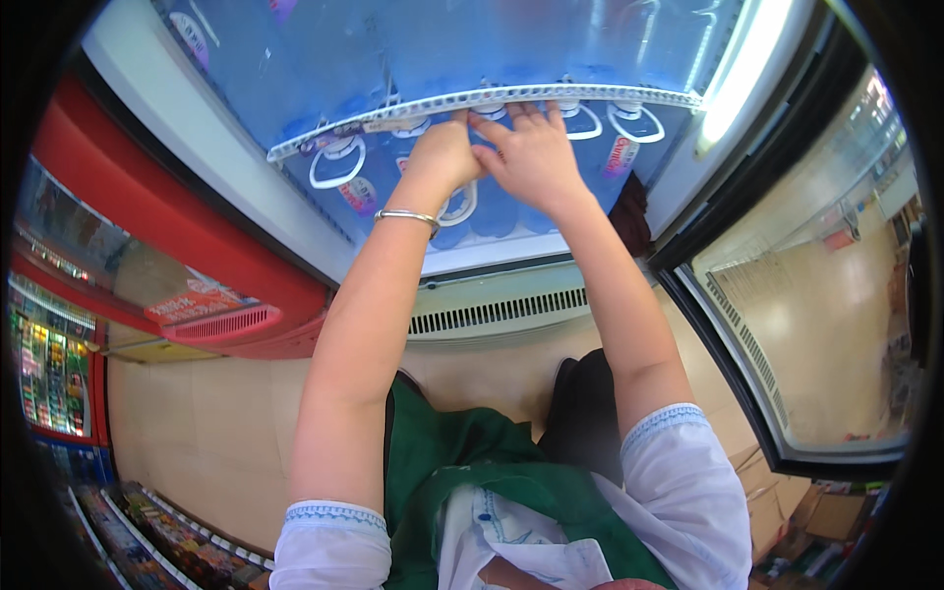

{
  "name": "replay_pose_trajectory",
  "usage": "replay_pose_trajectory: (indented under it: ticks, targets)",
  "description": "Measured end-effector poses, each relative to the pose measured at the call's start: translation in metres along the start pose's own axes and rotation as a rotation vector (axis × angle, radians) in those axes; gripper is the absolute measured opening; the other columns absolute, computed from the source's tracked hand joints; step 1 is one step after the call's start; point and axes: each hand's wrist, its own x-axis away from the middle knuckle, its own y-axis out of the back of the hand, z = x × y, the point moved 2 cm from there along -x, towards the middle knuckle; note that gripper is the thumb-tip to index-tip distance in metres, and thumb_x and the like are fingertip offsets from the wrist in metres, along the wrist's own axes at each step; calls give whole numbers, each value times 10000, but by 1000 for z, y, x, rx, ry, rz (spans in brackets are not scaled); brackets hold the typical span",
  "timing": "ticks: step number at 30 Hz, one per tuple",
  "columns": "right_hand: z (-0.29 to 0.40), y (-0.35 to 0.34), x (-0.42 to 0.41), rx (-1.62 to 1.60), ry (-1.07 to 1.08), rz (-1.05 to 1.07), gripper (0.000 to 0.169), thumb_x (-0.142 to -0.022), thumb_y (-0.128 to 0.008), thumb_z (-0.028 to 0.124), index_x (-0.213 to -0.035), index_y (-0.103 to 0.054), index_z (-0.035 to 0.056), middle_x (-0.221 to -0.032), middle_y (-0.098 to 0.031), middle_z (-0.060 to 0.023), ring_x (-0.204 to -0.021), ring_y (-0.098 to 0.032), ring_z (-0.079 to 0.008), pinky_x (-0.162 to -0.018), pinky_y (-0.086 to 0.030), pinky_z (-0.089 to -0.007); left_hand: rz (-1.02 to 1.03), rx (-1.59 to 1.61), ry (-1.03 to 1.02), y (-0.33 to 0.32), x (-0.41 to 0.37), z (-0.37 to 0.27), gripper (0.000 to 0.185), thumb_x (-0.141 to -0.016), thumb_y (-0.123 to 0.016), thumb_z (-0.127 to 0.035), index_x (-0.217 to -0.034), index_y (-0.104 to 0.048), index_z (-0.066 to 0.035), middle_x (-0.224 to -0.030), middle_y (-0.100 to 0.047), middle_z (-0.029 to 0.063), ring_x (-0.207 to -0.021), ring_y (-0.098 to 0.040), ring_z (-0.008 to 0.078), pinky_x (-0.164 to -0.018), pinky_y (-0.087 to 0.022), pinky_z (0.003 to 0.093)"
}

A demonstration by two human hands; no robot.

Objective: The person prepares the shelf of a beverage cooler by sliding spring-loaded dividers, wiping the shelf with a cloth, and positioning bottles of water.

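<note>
Both hands reach into an upright fridge, just under the front edge of a white wire shelf (531, 93). My left hand (442, 151), with a metal bangle at the wrist, is bent, its fingertips partly hidden at the shelf edge. Beside it my right hand (527, 151) is spread, fingertips up at the shelf edge near the bottle necks. Large bottles of blue-looking liquid with white loop handles stand below the shelf; one handle (338, 162) is at the left, another (636, 124) at the right. A further white handle (460, 205) shows under my left hand. Whether either hand grips anything is hidden.
The fridge's glass door (811, 295) stands open at the right. A red cooler (184, 214) adjoins at the left. Blue bottles (472, 44) lie or stand above the shelf. A dark object (630, 214) is at the lower right inside. Cardboard boxes (771, 494) are at the lower right.
</note>
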Motion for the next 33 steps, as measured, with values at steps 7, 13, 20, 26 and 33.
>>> replay_pose_trajectory:
  ticks: [7, 13, 20, 26, 33]
  targets:
    - [3, -5, 18, -105, 7, -206, 452, -795, -623, 296, -1233, -554, 209, -1271, -490, -249, -1269, -377, -404, -1086, -195, -544, -92, 52, -19, -9, 14, 0, 962, -672, -721, -206, -1456, -186, -46, -880, -652, 227, -751, -662, 299, -677, -507, 360]
    - [2, -13, 106, -368, -103, -385, 314, -714, -647, 111, -1024, -637, 66, -1084, -590, -171, -1078, -531, -350, -912, -422, -468, -145, 615, -219, -59, 103, 10, 822, -766, -702, -43, -1445, -239, -47, -707, -612, 39, -599, -546, 76, -516, -431, 222]
    - [-39, -34, 151, -429, -612, -82, 135, -759, -661, 170, -722, -646, 41, -741, -617, -122, -770, -604, -309, -665, -489, -415, 183, 842, 130, -179, 169, 72, 381, -832, -683, -145, -1179, -575, -31, -693, -574, -5, -504, -489, 40, -423, -387, 193]
    - [-85, -54, 178, -313, -854, -52, 188, -747, -696, 209, -738, -611, 41, -783, -599, -128, -791, -601, -320, -670, -485, -419, 224, 1011, 191, -173, 157, 65, 284, -856, -636, -86, -1125, -567, -27, -751, -566, 7, -515, -491, 46, -420, -411, 190]
    - [-94, -56, 174, -328, -970, 8, 827, -707, -767, 216, -1351, -277, 48, -1191, -472, -205, -993, -569, -379, -807, -489, -407, 458, 1003, 38, -158, 161, 47, 578, -707, -754, -24, -1229, -506, -45, -872, -592, 5, -768, -533, 55, -667, -456, 209]
